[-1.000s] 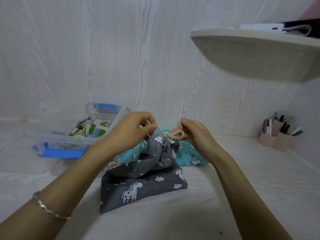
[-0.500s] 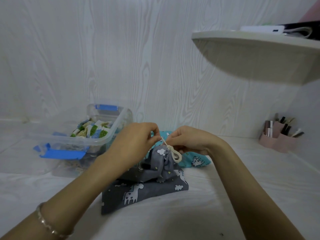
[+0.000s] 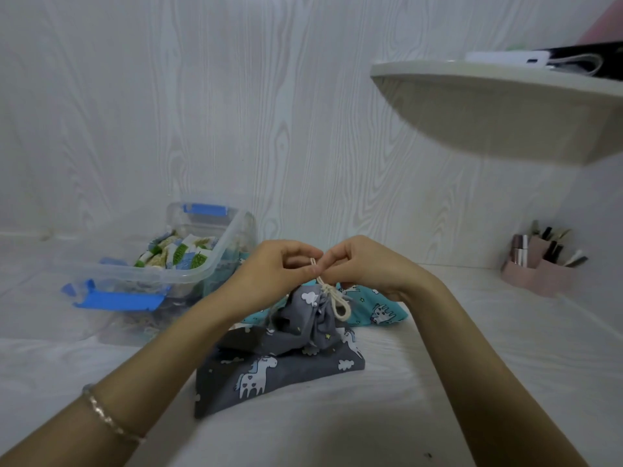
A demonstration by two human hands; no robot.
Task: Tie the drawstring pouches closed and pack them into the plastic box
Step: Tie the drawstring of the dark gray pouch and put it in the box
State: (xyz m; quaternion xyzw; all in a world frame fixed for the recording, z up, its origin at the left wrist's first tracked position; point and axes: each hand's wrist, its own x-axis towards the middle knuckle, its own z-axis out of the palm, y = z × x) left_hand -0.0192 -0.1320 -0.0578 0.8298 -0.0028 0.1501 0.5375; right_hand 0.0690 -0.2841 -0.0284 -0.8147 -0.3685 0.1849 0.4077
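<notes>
Together two hands — left hand (image 3: pixel 276 267), right hand (image 3: pixel 364 264) — pinch one cord (image 3: pixel 332 296).

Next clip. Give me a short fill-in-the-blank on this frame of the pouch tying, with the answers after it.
1. The left hand and right hand pinch the cream drawstring of the ____ unicorn pouch.
2. The clear plastic box has ____ latches.
3. A bracelet sits on the ____ wrist.
4. The teal pouch lies ____ the one being tied.

Missing words: grey; blue; left; behind.
</notes>
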